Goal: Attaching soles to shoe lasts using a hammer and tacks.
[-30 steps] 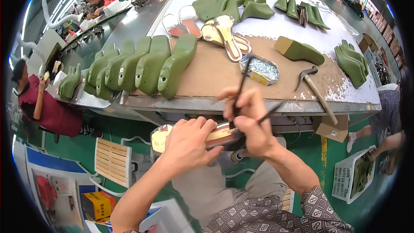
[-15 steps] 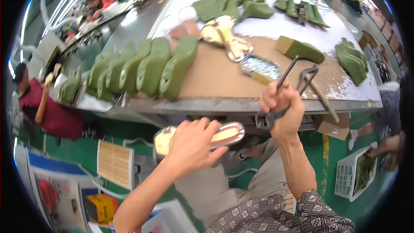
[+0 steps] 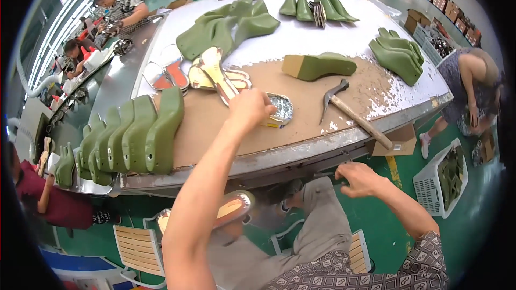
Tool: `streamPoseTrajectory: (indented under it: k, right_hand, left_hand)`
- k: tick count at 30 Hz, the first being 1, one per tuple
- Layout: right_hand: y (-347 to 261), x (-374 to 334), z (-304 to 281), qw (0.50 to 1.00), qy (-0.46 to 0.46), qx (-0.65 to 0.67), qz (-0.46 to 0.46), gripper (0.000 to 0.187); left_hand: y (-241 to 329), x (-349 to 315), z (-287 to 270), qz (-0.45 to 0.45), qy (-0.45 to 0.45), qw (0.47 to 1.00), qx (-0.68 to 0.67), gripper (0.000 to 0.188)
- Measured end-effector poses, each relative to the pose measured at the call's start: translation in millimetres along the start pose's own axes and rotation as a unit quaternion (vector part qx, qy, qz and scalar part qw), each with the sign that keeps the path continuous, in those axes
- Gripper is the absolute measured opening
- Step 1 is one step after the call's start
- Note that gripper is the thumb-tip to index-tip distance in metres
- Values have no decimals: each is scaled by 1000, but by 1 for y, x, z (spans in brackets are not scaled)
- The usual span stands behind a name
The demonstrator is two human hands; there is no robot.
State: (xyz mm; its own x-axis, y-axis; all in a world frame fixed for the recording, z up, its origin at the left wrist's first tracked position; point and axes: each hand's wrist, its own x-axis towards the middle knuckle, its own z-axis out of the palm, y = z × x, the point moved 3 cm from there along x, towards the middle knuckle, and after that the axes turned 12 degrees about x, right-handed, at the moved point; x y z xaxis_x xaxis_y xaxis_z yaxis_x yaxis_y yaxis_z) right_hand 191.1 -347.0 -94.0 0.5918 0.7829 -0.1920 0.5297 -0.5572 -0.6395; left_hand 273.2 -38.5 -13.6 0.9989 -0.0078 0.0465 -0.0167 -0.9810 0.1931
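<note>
My left hand [image 3: 250, 108] reaches over the table to a small open box [image 3: 280, 110] of shiny silvery bits, fingers bent together at its near edge. Whether they pinch anything is hidden. Low by the table's front edge, my right hand [image 3: 359, 179] has curled fingers; a thin dark piece shows beside them, too unclear to name. Across my lap lies a shoe last with a cream and brown insole [image 3: 235, 208], partly covered by my left forearm. A hammer [image 3: 357, 118] with a wooden handle rests on the table, its handle overhanging the front edge.
Green shoe lasts [image 3: 164, 129] stand in a row at the left; more lie at the back, and one [image 3: 320, 66] lies mid-table. Insoles [image 3: 215, 75] lie beside the box. A white basket [image 3: 442, 180] stands on the floor at right. Other people work left and right.
My left hand has left the insole-covered last and moved forward to the box. My right hand, which held pincers above the table edge, has dropped lower. The view has shifted.
</note>
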Motion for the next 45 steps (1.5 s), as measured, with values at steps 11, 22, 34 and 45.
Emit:
streamPoseTrajectory:
  k: [11,22,34,45]
  right_hand:
    - [16,72,54,988,39,14,-146,25]
    - [16,-1,-88,913,316,-243,88,42]
    - [-14,-34,-53,854,360,355,126,42]
    - [-26,-32,-36,856,366,349,104,41]
  left_hand:
    - [-14,1,19,-29,51,979,-195,14]
    - [-17,-13,-23,19,155,965,-212,17]
    - [-18,-234,-45,-42,135,960,-243,17]
    - [-17,-227,-30,-124,42,974,-187,13]
